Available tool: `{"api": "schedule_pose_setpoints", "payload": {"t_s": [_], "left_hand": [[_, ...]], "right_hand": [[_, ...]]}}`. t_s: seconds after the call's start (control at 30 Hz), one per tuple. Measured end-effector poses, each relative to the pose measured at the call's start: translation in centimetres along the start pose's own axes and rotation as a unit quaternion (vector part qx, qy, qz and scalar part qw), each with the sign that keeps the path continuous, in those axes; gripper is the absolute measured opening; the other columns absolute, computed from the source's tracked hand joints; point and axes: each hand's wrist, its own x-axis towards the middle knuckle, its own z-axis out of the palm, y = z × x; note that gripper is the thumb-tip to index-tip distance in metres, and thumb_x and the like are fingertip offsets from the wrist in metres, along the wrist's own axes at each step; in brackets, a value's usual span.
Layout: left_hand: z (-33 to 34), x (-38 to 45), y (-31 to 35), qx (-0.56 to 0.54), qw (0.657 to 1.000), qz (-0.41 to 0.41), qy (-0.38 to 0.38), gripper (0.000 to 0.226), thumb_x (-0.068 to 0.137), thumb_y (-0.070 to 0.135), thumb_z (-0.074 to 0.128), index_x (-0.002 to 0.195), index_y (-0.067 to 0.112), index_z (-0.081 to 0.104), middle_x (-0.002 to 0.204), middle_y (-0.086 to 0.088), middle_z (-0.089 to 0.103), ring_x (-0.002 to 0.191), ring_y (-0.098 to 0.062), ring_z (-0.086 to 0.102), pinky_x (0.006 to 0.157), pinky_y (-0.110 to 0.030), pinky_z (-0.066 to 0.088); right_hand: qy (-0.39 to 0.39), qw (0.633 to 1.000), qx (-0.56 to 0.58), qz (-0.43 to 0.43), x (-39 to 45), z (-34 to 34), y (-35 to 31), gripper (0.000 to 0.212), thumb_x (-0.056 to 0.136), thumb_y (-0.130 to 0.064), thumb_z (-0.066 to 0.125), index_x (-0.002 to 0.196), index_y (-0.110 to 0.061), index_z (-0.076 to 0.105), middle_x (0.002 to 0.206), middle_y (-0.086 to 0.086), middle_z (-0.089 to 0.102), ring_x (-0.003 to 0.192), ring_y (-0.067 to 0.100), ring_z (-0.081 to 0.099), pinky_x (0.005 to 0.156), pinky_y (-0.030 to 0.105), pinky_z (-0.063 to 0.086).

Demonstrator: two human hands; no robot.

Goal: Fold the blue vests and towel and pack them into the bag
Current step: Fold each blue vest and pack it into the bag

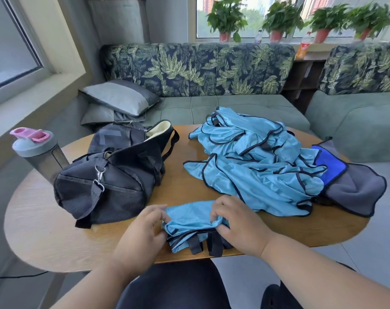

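Note:
A folded light-blue vest (pixel 189 217) with black trim and straps lies at the near edge of the round wooden table (pixel 44 237). My left hand (pixel 142 230) pinches its left edge. My right hand (pixel 236 221) grips its bunched right edge. Behind them a heap of unfolded blue vests (pixel 256 161) covers the table's right half. A grey towel with a blue patch (pixel 354 186) lies at the far right, partly under the heap. The black duffel bag (pixel 113 175) stands on the left with its top unzipped and a pale lining showing.
A grey shaker bottle with a pink lid (pixel 38 150) stands at the table's left edge beside the bag. A leaf-patterned sofa (pixel 198 70) with grey cushions (pixel 122 97) runs behind the table. Potted plants (pixel 278 21) line the window sill.

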Motion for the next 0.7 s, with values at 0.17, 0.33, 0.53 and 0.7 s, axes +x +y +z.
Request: {"api": "schedule_pose_setpoints", "payload": {"t_s": [0.17,0.33,0.53,0.7], "left_hand": [[0.4,-1.0,-0.2,-0.036,0.996,-0.032,-0.074,0.014,0.079,0.041,0.063,0.09,0.041,0.071,0.14,0.023,0.051,0.137,0.017,0.038,0.116,-0.017,0.028],[1.0,-0.4,1.8,-0.042,0.98,-0.195,0.031,0.037,0.087,0.053,0.073,0.082,0.02,0.059,0.079,0.006,0.066,0.074,-0.011,0.061,0.071,-0.034,0.049],[1.7,0.9,2.4,-0.123,0.952,-0.275,-0.05,0.079,0.071,0.047,0.091,0.13,0.029,0.042,0.108,0.005,0.075,0.093,-0.011,0.074,0.089,-0.033,0.058],[2.0,1.1,2.3,-0.286,0.908,-0.292,-0.093,0.049,0.076,0.008,0.088,0.121,0.005,0.068,0.109,-0.008,0.08,0.097,-0.023,0.078,0.087,-0.032,0.061]], "right_hand": [[-0.009,0.999,0.016,0.03,-1.5,0.6,0.4,0.009,0.086,-0.032,0.062,0.094,-0.036,0.06,0.115,-0.024,0.049,0.118,0.003,0.048,0.105,0.021,0.038],[-0.03,0.998,0.028,0.057,-2.1,0.9,0.1,0.01,0.09,-0.047,0.065,0.088,-0.041,0.057,0.119,-0.025,0.049,0.12,-0.003,0.045,0.103,0.012,0.031],[-0.031,0.991,0.059,0.113,-1.5,0.9,-0.1,0.033,0.107,-0.041,0.053,0.088,-0.02,0.071,0.123,-0.018,0.057,0.118,-0.002,0.048,0.102,0.014,0.032],[-0.031,0.989,0.059,0.132,-2.0,1.1,-0.3,0.024,0.094,-0.042,0.073,0.076,-0.032,0.061,0.12,-0.031,0.053,0.121,-0.01,0.045,0.097,0.002,0.026]]}}
